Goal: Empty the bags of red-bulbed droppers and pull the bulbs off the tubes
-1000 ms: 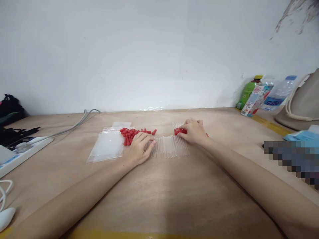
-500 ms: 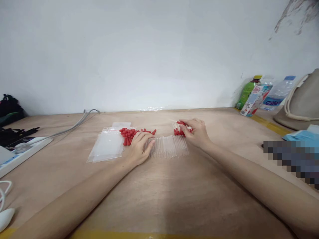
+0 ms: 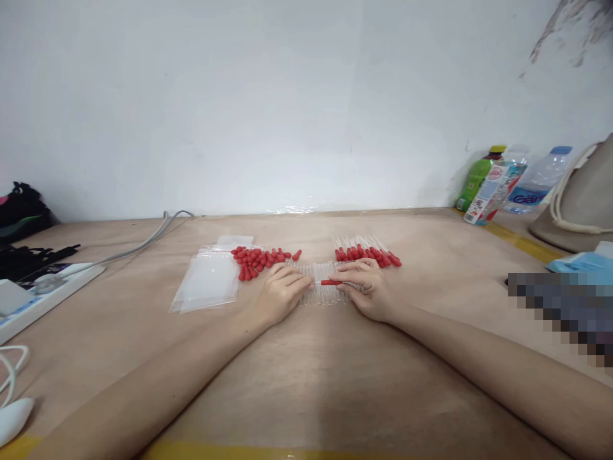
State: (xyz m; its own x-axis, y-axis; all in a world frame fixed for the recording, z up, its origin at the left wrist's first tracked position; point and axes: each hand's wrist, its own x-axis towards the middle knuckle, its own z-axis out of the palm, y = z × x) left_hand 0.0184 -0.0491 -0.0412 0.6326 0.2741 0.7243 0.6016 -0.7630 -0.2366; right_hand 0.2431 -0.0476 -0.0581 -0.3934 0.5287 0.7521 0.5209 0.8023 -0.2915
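Observation:
Over a row of clear thin glass dropper tubes (image 3: 322,295), both my hands meet. My left hand (image 3: 283,292) is closed, pinching one glass tube whose end points right. My right hand (image 3: 368,289) pinches a red rubber dropper bulb (image 3: 330,282), in line with that tube; whether the tube's end is inside the bulb I cannot tell. Behind my left hand lies a pile of loose red bulbs (image 3: 256,257). Beyond my right hand, several droppers (image 3: 368,254) lie side by side, red bulbs toward me and clear tubes pointing at the wall.
Clear plastic bags (image 3: 208,281) lie flat left of the bulbs. A white power strip (image 3: 71,291) with a grey cable is at far left. Bottles (image 3: 479,176), a carton (image 3: 493,191) and a beige bag (image 3: 575,198) stand at the back right.
My right hand has come from the droppers at the back right toward the middle, now with a red bulb in its fingers. My left hand has shifted slightly right with a tube.

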